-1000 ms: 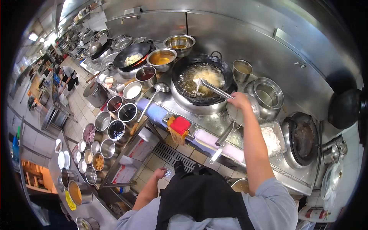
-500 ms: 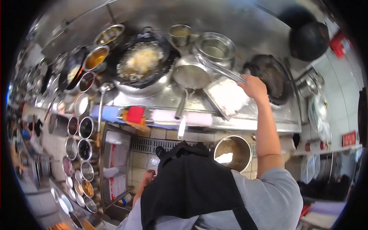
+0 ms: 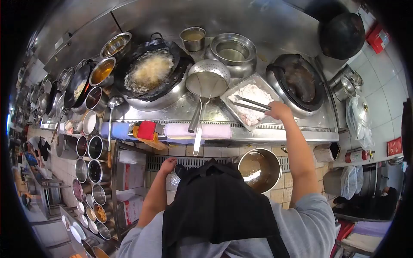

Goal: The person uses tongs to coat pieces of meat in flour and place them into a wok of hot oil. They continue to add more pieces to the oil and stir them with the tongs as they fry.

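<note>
Right hand brings tongs to the tray of white-coated pieces

In the head view, the right hand holds the metal tongs near their closed end, with its fingers wrapped around them. The long axis of the tongs runs across the view, almost level. The tips point to the person's left and slightly away from the body, over the pieces. The two arms of the tongs stand a little apart; whether the tips touch the food, I cannot tell. The tray lies turned at an angle to the front edge of the counter.

The left hand is low on the left side, in front of the counter, well apart from the tongs. Its fingers are bent; if it holds something small, I cannot tell.

Just left of the tray, a strainer has its handle directed toward the person. Farther left, a black wok contains bubbling oil. To the right of the tray is another dark wok. A large pot is behind the tray, toward the wall.
</note>
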{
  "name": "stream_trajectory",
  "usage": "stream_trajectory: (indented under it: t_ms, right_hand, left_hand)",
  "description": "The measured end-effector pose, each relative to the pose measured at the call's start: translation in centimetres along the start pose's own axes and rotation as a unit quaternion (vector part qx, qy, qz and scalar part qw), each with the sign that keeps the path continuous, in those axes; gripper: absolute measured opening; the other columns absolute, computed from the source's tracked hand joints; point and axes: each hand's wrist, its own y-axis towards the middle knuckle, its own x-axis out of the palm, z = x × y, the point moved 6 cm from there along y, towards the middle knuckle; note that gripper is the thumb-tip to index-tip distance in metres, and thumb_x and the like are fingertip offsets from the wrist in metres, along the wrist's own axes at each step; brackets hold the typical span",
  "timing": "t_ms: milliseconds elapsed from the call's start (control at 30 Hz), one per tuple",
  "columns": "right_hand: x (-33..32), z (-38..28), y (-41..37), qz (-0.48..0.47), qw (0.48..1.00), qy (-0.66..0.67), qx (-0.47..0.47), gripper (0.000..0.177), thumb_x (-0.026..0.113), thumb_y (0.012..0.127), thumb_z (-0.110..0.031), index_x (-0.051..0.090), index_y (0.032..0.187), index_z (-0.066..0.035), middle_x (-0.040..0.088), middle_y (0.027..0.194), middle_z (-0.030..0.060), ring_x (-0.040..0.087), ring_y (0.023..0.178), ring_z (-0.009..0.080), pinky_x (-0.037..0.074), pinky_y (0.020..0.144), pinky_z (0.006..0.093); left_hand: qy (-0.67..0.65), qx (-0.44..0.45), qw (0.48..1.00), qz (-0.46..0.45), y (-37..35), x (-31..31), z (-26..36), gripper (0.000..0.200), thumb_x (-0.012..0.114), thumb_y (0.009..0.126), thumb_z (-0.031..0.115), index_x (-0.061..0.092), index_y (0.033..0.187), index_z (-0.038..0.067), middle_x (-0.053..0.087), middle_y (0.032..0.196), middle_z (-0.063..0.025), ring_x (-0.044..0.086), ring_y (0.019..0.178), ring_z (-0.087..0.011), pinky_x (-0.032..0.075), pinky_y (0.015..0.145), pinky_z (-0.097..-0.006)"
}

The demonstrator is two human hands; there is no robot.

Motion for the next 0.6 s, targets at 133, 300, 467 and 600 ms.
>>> stream_trajectory:
  t_ms: [133,300,467,600]
  right_hand:
    - [-4.4,0.4,-1.5,0.127,0.991,0.05,-0.007,0.041,0.068,0.072,-0.034,0.064,0.103,-0.009,0.062,0.105,0.014,0.057,0.099,0.0319,0.045,0.085,0.0394]
    - [-8.7,-1.8,-2.8,0.144,0.985,0.091,-0.018,0.044,0.069,0.071,-0.034,0.063,0.106,-0.007,0.061,0.107,0.0143,0.057,0.1,0.0319,0.044,0.085,0.0389]
    - [-8.4,-2.2,-4.4,0.134,0.99,0.007,0.046,0.045,0.072,0.067,-0.034,0.064,0.102,-0.007,0.062,0.103,0.0162,0.058,0.098,0.0313,0.047,0.084,0.0388]
    - [-8.5,-6.3,-4.6,0.076,0.987,-0.112,0.089,0.039,0.072,0.066,-0.034,0.064,0.094,-0.008,0.064,0.098,0.0127,0.061,0.094,0.0286,0.05,0.078,0.04]
  left_hand:
    - [-0.032,0.046,0.998,0.015,-0.8,-0.1,-1.2,0.028,0.056,0.085,0.019,0.058,0.107,0.002,0.063,0.084,-0.0067,0.059,0.069,-0.014,0.048,0.066,-0.0292]
    - [0.109,0.031,0.992,0.061,-5.8,-2.0,-11.6,0.033,0.053,0.081,0.027,0.061,0.097,0.0,0.064,0.087,-0.0141,0.062,0.071,-0.0223,0.05,0.066,-0.0337]
    - [-0.133,-0.128,0.982,0.05,-12.6,-3.5,-18.7,0.028,0.047,0.082,0.021,0.059,0.091,-0.002,0.063,0.088,-0.0148,0.062,0.075,-0.0214,0.049,0.059,-0.0365]
    - [-0.052,-0.035,0.997,0.044,-9.5,-4.4,-28.3,0.026,0.046,0.083,0.018,0.057,0.096,-0.001,0.061,0.087,-0.012,0.06,0.075,-0.0228,0.048,0.059,-0.0369]
